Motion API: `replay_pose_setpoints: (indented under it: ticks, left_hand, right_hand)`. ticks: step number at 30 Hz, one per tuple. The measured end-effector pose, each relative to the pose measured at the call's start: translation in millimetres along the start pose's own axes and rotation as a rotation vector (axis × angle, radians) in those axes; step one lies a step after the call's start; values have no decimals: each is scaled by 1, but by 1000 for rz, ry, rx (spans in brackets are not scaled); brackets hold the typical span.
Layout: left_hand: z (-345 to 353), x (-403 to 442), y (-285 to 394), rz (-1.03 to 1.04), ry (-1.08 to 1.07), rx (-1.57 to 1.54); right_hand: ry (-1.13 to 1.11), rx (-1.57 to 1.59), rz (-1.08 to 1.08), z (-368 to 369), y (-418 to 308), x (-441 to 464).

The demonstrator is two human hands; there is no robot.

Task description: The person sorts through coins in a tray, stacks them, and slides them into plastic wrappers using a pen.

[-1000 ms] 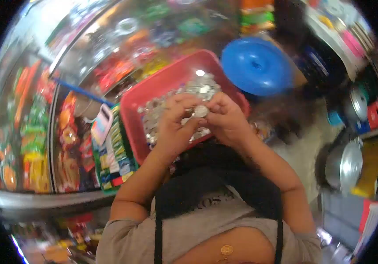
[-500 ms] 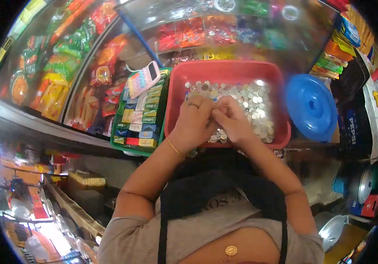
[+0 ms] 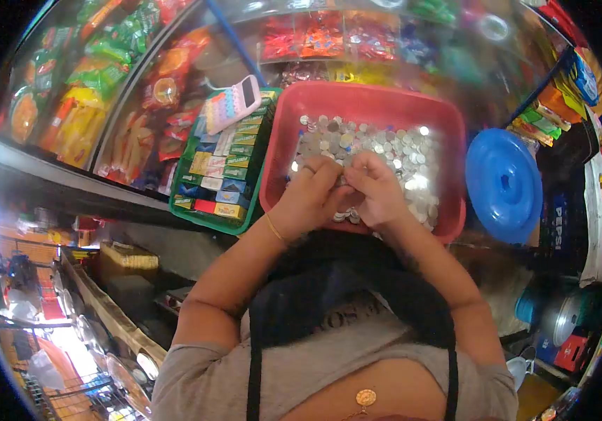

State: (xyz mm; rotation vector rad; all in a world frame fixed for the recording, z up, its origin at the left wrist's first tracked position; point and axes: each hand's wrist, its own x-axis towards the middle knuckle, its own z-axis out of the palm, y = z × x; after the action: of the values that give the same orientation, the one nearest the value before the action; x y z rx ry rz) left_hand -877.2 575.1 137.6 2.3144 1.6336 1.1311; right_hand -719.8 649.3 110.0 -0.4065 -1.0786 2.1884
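Note:
A red plastic basin [image 3: 452, 140] holds a wide spread of loose silver coins [image 3: 403, 144]. Over its near half my left hand [image 3: 313, 191] and my right hand [image 3: 379, 188] meet, fingertips touching. The left fingers are curled inward, and the right thumb and index finger pinch together beside them. A small greyish edge shows between the fingertips and looks like coins; most of what is held is hidden by the fingers. Beneath the hands, more coins lie on the basin floor.
Left of the basin stands a green tray [image 3: 243, 226] of small cigarette-like boxes, with a pastel-cased phone or calculator [image 3: 233, 107] on top. A blue lid [image 3: 503, 186] lies to the right. Behind glass are snack packets [image 3: 80, 133]. A black apron [image 3: 350, 295] hangs in front.
The view has shifted slightly. Both hands stay together over the coins, with the fingers shifting a little and the right hand turned slightly more open at the back.

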Motion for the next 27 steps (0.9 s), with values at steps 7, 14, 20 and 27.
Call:
replay_pose_setpoints:
  ticks: [7, 14, 20, 27]
  left_hand:
    - [14, 1, -7, -125, 235, -127]
    - [20, 4, -18, -441, 85, -494]
    - [8, 5, -14, -431, -50, -502]
    - [18, 1, -18, -198, -16, -299]
  right_hand:
    - [16, -27, 18, 9, -4, 1]
    - [25, -296, -86, 15, -4, 1]
    - [166, -413, -101, 19, -6, -7]
    - [184, -211, -100, 7, 0, -9]
